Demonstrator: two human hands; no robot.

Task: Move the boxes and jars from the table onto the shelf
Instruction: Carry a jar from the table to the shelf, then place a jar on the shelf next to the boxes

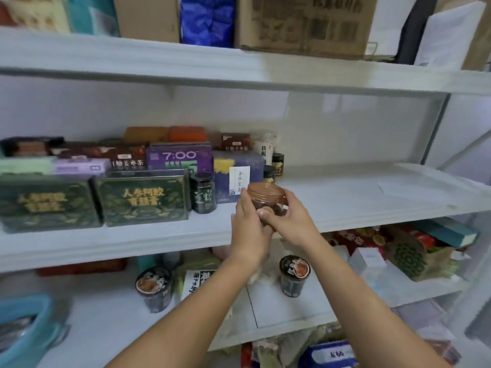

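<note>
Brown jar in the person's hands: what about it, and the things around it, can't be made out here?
1. Brown jar, head view: the left hand and right hand cover its lower part and base, so whether it rests on the middle shelf is unclear.
2. Cardboard box, head view: top cut off by the frame edge, print blurred.
3. The table: outside the head view.
</note>
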